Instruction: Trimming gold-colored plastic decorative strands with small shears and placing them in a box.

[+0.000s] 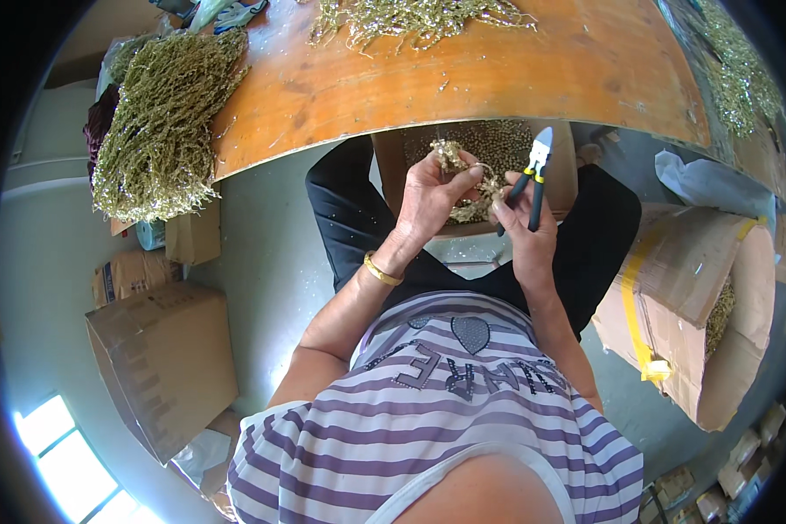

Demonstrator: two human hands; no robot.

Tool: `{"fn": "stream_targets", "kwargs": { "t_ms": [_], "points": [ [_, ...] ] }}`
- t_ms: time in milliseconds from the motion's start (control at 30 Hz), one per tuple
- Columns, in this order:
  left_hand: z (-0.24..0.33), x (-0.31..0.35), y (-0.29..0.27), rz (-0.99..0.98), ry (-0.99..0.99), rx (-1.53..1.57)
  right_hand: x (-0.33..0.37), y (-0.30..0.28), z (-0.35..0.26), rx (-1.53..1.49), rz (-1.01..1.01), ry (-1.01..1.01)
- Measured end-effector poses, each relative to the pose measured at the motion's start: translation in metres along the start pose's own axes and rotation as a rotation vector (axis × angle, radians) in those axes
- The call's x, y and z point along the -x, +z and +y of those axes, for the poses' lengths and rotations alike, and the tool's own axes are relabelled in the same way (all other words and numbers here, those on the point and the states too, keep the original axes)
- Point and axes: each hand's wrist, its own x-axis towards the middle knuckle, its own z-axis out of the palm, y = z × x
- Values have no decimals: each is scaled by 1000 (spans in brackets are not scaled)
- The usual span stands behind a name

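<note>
Between my knees, just past the table's near edge, both hands are at work over an open box (564,166) of small gold pieces. My left hand (428,196) is closed, pinching a glittery gold sprig (448,155) between thumb and fingers. Close beside it, my right hand (530,231) is curled round cutting pliers (541,157) with dark handles and yellow bands, their jaws pointing up and away. A bit of gold sprig (491,187) also sits at my right thumb and fingertips. Whether one strand joins the two hands, I cannot tell.
A wooden table (498,83) curves ahead, with gold sprigs (410,19) at its far side. A thick gold bundle (162,122) hangs over its left edge. Cardboard boxes stand left (166,358) and right (672,297), the right one taped yellow with gold material inside.
</note>
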Motion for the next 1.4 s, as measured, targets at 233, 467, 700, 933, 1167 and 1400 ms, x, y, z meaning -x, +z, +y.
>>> {"fn": "stream_targets", "kwargs": {
  "t_ms": [233,467,700,933,1167,1400],
  "points": [
    [2,7,7,-29,-23,146,-1,3,0,182,94,-148],
    [-6,3,-5,-121,-269,505,-1,5,-4,-59,82,12],
    [-13,4,-6,-44,-260,506,-1,4,-4,-85,58,14],
    [-8,6,-10,14,-293,665,-7,-3,-13,84,183,-117],
    [-14,3,-16,26,-320,841,24,-11,-37,206,53,-92],
    [-9,5,-11,46,-256,699,43,-1,-17,305,-91,83]
  ]
}}
